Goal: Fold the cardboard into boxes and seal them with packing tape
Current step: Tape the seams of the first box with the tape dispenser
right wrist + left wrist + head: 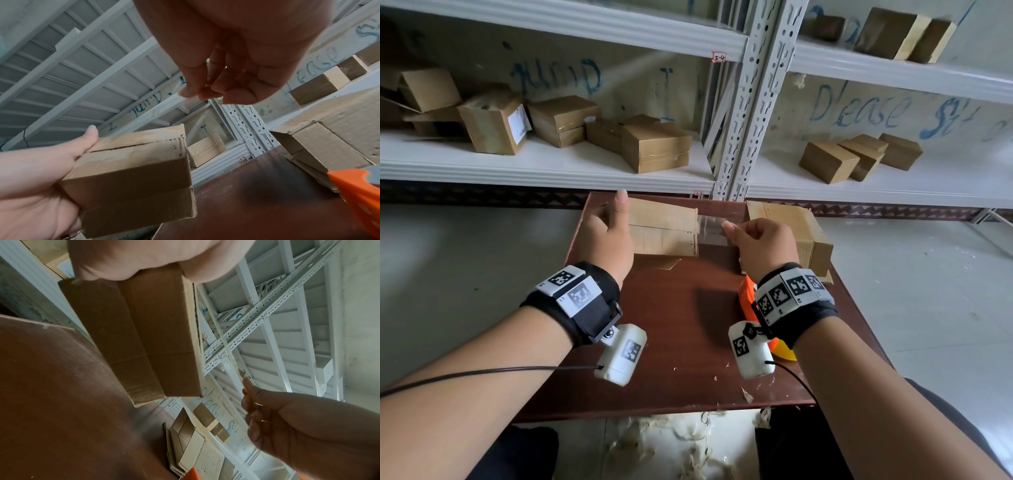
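Note:
My left hand [609, 233] grips a small folded cardboard box [662, 228] by its left end and holds it above the brown table [681, 342]; the box [148, 331] [131, 170] shows its closed flap seams. A strip of clear packing tape [710, 228] runs from the box's right end to my right hand [760, 245], whose thumb and fingertips [197, 92] pinch its free end. The tape [224, 344] shows as a thin pale line in the left wrist view.
A stack of flat cardboard [796, 233] lies on the table's right side. An orange tape dispenser [748, 298] sits under my right wrist. White metal shelves [551, 168] behind hold several finished boxes [654, 147]. Cardboard scraps litter the floor in front.

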